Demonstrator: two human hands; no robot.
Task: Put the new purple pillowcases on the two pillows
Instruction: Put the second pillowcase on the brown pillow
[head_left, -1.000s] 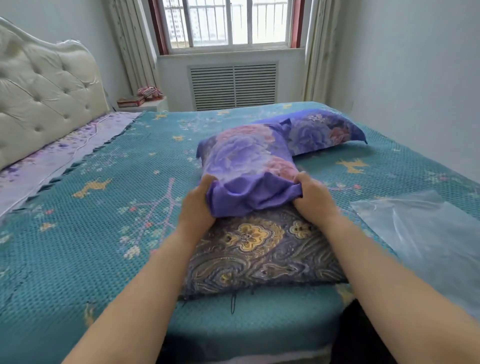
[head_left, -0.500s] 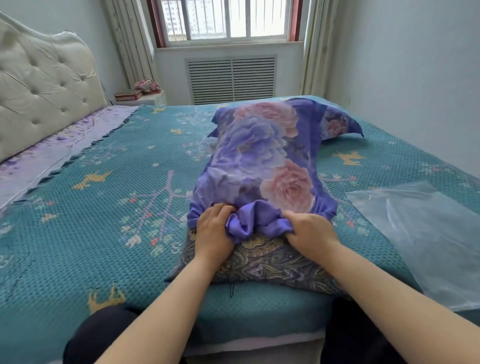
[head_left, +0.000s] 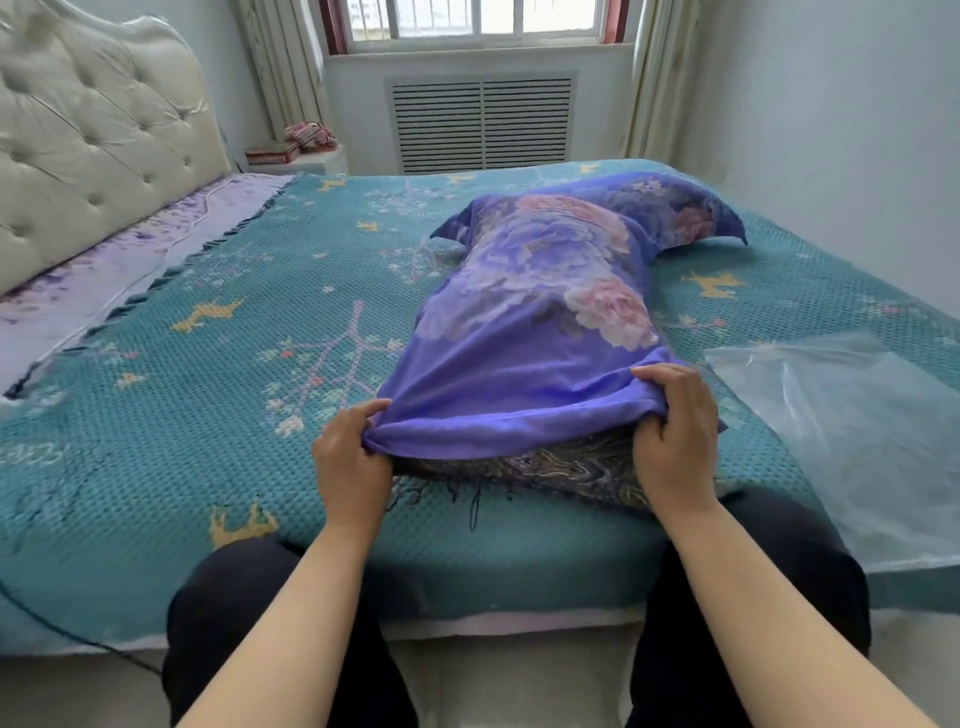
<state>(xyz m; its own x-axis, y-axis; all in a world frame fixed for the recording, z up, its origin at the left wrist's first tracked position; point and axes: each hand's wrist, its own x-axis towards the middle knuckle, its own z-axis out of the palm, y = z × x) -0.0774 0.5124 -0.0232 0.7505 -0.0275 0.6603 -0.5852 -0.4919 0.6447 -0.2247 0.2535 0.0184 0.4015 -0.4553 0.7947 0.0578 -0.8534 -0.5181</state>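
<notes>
We see a purple pillowcase (head_left: 524, 332) printed with large pink and violet flowers, drawn over most of a pillow (head_left: 566, 470) that lies lengthwise on the bed, near its front edge. Only the pillow's near end shows, a dark paisley fabric poking out below the open hem. Our left hand (head_left: 350, 462) pinches the hem's left corner between thumb and curled fingers, and our right hand (head_left: 675, 431) grips the right corner with the fingers wrapped over the cloth. Behind the far end lies a second pillow (head_left: 696, 218), already in the same purple flowered cloth. Both rest on a teal bedspread (head_left: 182, 374) with yellow and pink patterns. A clear plastic bag (head_left: 852, 431) lies just right of the pillow. A tufted cream headboard (head_left: 93, 135) stands at left.
</notes>
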